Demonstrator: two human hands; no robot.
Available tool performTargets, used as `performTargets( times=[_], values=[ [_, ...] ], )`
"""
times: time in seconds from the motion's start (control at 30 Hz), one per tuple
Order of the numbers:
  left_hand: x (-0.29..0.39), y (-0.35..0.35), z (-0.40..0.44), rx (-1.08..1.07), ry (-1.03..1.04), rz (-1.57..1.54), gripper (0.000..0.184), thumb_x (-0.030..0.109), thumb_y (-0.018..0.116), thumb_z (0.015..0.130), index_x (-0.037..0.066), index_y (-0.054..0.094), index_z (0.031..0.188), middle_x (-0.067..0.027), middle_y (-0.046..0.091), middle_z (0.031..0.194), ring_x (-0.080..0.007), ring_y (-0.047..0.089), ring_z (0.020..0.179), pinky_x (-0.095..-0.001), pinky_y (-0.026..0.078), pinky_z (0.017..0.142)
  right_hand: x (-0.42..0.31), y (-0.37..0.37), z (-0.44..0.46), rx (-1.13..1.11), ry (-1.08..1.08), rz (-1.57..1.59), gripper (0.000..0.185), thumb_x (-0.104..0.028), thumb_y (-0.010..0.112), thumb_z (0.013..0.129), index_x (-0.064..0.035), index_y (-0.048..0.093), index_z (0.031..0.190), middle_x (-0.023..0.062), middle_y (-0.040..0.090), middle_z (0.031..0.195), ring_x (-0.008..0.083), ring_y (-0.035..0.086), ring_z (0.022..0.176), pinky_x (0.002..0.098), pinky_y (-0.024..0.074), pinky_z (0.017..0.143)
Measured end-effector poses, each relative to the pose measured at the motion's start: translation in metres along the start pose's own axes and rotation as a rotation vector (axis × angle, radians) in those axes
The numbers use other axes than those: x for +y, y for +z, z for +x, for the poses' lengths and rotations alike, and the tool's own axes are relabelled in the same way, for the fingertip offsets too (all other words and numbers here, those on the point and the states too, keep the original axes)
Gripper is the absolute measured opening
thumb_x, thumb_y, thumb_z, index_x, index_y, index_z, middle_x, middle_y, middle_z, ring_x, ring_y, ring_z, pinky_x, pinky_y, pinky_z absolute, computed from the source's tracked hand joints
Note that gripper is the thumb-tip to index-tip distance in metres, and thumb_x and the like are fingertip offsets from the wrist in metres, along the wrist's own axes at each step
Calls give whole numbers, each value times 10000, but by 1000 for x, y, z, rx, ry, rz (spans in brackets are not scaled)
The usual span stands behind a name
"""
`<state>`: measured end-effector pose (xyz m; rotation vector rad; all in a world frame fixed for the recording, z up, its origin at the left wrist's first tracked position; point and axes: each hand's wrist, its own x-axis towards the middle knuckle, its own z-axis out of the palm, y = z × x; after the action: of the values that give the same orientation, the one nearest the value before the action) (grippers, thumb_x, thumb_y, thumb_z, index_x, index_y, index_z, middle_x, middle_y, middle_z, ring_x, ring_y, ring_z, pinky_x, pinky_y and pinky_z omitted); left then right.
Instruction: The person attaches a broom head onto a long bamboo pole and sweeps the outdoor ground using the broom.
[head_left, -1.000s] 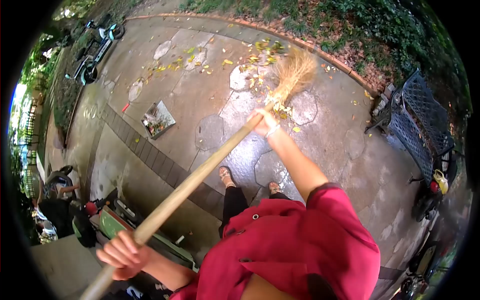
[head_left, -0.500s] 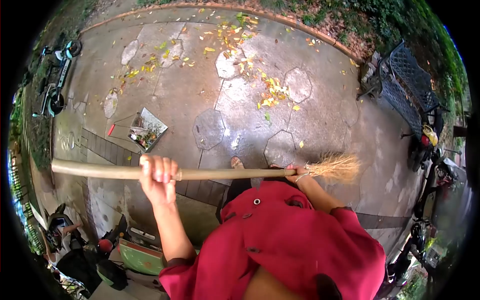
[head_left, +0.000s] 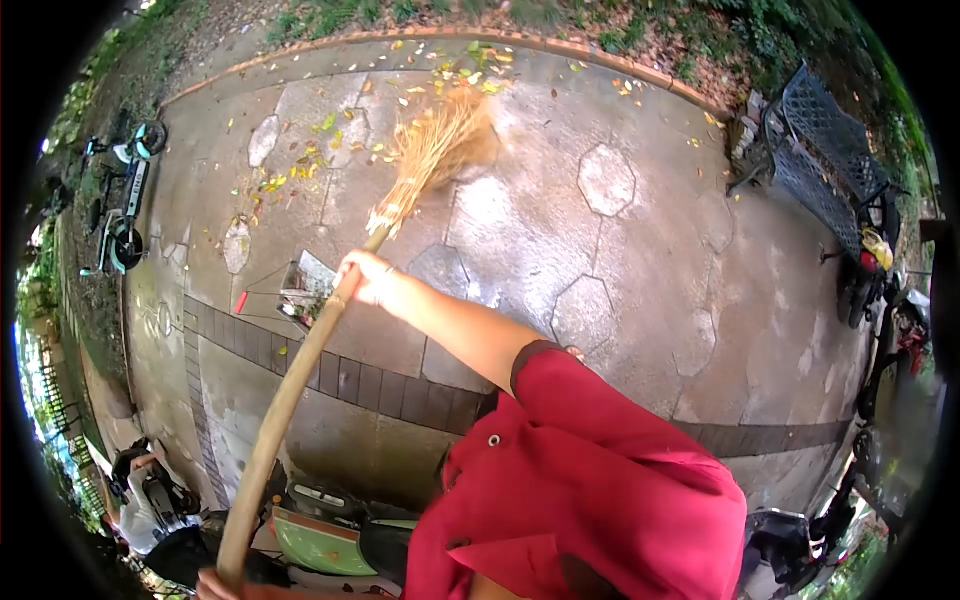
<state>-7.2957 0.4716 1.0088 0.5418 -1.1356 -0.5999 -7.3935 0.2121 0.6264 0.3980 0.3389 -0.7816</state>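
A straw broom [head_left: 285, 400] reaches diagonally across the view, its bristles [head_left: 425, 165] fanned out over the pavement at upper centre and blurred at the tip. My right hand [head_left: 366, 278] is wrapped round the pole just below the bristles, arm stretched forward. Down at the bottom edge, my left hand [head_left: 216, 586] is closed on the pole's lower end and partly cut off. Behind the pole stands a metal dustpan [head_left: 312, 272] with leaves and litter in it and a red grip [head_left: 241, 302] on its wire handle. Yellow leaves [head_left: 290, 178] lie scattered left of the bristles.
A dark metal bench [head_left: 825, 150] stands at the right, with parked two-wheelers [head_left: 870, 280] beside it. A teal scooter [head_left: 128, 200] is at the left. A green scooter [head_left: 320, 540] is close by at lower left. A brick kerb [head_left: 560, 45] borders the planted strip.
The broom has swung from level in front of me to a diagonal, bristles now far forward and left. My right hand moved forward-left, my left hand down. The leaf cluster at centre right is gone.
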Motion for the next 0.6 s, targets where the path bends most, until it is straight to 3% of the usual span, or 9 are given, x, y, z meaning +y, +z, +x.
performTargets(
  times=[0.1, 0.17, 0.23, 0.37, 0.47, 0.5, 0.53, 0.6],
  values=[
    [-18, -21, 5, -47, 58, 5, 187, 209, 347, 799, 126, 359, 631, 33, 294, 490, -89, 294, 424, -247, 285, 471, -35, 24, 8, 4, -29, 7, 103, -54, 540, 693, -26, 441, 706, 91, 459, 625, 231, 477, 621, 346, 436, 628],
    [-19, -27, 13, 4, 130, -21, 230, 57, 501, 738, 111, 312, 619, 16, 289, 469, -58, 316, 448, -180, 293, 490, -33, 32, -12, 24, -41, -4, 126, -55, 557, 691, -22, 445, 739, 96, 467, 672, 238, 483, 654, 363, 441, 668],
    [-1, -91, 9, 120, 11, -159, 265, 55, 528, 711, 123, 306, 584, 25, 274, 450, -67, 295, 429, -202, 277, 515, -31, 27, -43, 91, -52, 20, 168, -55, 588, 683, -17, 454, 778, 105, 474, 742, 252, 492, 718, 402, 437, 747],
    [-66, -122, -4, 244, -97, -384, 208, 26, 482, 751, 95, 320, 641, 31, 275, 461, -57, 280, 400, -195, 283, 455, -67, -38, -121, 253, -196, -9, 167, -72, 597, 673, 2, 481, 768, 138, 503, 775, 285, 508, 781, 423, 405, 816],
    [-168, -92, -17, 345, -295, -563, 139, 48, 458, 783, 84, 375, 677, 47, 274, 465, -40, 258, 381, -196, 266, 415, -149, -105, -186, 353, -280, -137, 116, -79, 563, 680, 12, 502, 717, 148, 530, 696, 297, 525, 729, 411, 428, 756],
    [-207, -70, -18, 373, -397, -481, 90, 79, 439, 806, 65, 414, 721, 42, 276, 474, -42, 249, 390, -195, 264, 424, -170, -96, -216, 439, -435, -65, 98, -79, 551, 687, -7, 485, 684, 134, 520, 677, 278, 523, 720, 402, 434, 739],
    [-246, -33, -17, 307, -464, -557, 86, 104, 424, 822, 56, 428, 750, 36, 277, 487, -48, 254, 405, -200, 266, 437, -203, -135, -231, 307, -538, 71, 105, -77, 539, 700, -20, 456, 669, 112, 505, 654, 259, 518, 692, 390, 443, 715],
    [-317, 41, -20, 280, -618, -627, 94, 103, 432, 818, 83, 406, 730, 32, 274, 494, -59, 276, 421, -213, 269, 450, -250, -145, -279, 441, -729, 153, 99, -108, 476, 747, -21, 438, 724, 108, 499, 640, 258, 503, 620, 389, 452, 662]
  ],
)
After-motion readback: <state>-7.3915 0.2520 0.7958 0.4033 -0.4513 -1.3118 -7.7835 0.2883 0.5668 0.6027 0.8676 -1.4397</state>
